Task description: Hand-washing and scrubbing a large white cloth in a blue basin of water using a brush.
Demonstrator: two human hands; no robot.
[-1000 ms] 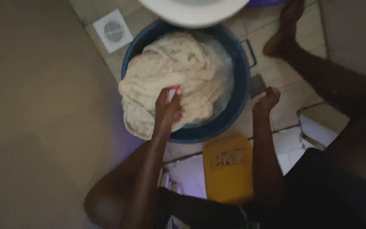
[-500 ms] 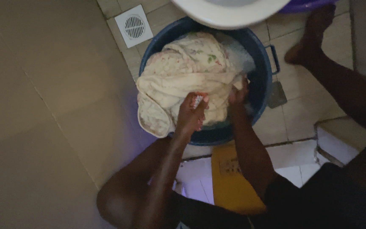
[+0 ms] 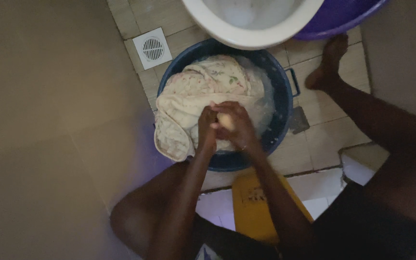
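Note:
A dark blue basin (image 3: 279, 91) stands on the tiled floor, filled with a wet cream cloth (image 3: 203, 89) with a faint flower print and soapy water. One fold of the cloth hangs over the basin's near left rim. My left hand (image 3: 207, 127) and my right hand (image 3: 234, 126) are pressed together over the cloth at the near side of the basin. Both grip a bunched piece of the cloth, and a pale lump shows between them.
A white toilet bowl (image 3: 251, 36) is just beyond the basin, with a purple tub (image 3: 338, 21) to its right. A white floor drain (image 3: 152, 48) lies at the far left. A yellow object (image 3: 256, 207) sits between my legs, and my foot (image 3: 326, 65) rests at right.
My right hand has come from the floor beside the basin into the basin and joined the left hand on the cloth. The view has shifted, so the basin sits further right.

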